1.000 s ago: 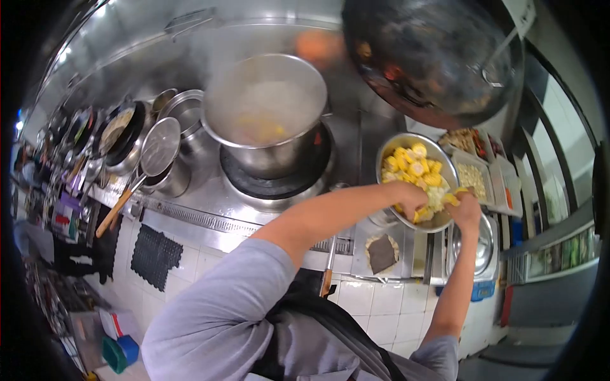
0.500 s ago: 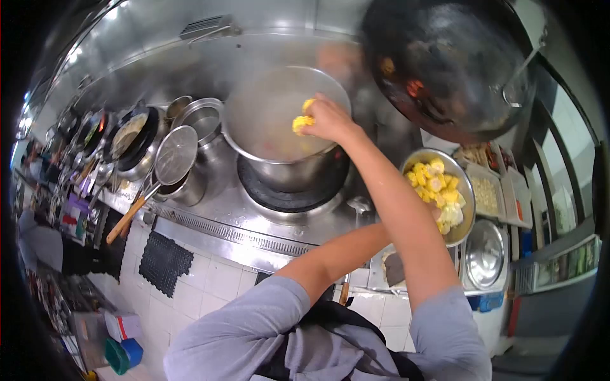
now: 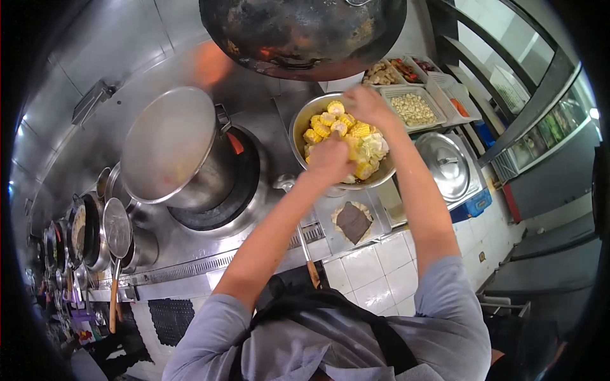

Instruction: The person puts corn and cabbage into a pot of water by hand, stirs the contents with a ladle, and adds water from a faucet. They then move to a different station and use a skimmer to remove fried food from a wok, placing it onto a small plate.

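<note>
A steel bowl (image 3: 297,134) holds several chunks of yellow corn (image 3: 360,129) and pale leafy pieces (image 3: 373,147), perhaps cabbage. My left hand (image 3: 332,160) is down among the corn on the bowl's near left side, fingers curled around corn. At the far right rim, my right hand (image 3: 368,105) has its fingers bent down toward the contents; what they hold, if anything, is hidden. Left of the bowl, a big steel pot (image 3: 210,178) of cloudy, steaming liquid sits on a black burner ring (image 3: 251,181).
A large blackened wok (image 3: 311,32) stands beyond the bowl. Trays of sliced ingredients (image 3: 413,109) and a steel lid (image 3: 445,166) lie to the right. A wooden-handled ladle (image 3: 305,244) rests at the counter edge. Strainers and pots (image 3: 119,228) crowd the left.
My right hand has moved from over the pot, where it held corn, to the bowl; that corn is no longer seen in it. My left hand remains at the bowl. The view has turned right.
</note>
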{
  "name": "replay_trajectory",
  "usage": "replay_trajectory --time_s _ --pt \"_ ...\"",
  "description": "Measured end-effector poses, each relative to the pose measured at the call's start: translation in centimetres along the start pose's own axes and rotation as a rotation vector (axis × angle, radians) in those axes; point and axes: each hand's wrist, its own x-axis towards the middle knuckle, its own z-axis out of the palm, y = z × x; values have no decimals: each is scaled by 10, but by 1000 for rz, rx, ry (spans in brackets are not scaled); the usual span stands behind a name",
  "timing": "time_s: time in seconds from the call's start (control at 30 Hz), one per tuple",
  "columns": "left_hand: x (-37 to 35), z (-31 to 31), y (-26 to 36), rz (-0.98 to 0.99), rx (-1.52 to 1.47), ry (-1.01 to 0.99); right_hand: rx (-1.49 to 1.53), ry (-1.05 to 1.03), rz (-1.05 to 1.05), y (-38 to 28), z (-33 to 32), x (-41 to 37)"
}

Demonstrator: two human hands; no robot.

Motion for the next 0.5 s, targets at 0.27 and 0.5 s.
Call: replay_trajectory --time_s 0.27,0.5 --pt "-106 -172 -129 -232 237 381 -284 -433 53 18 74 -32" --pt "-95 -200 -339 -361 506 -366 -154 -448 65 34 74 -10"
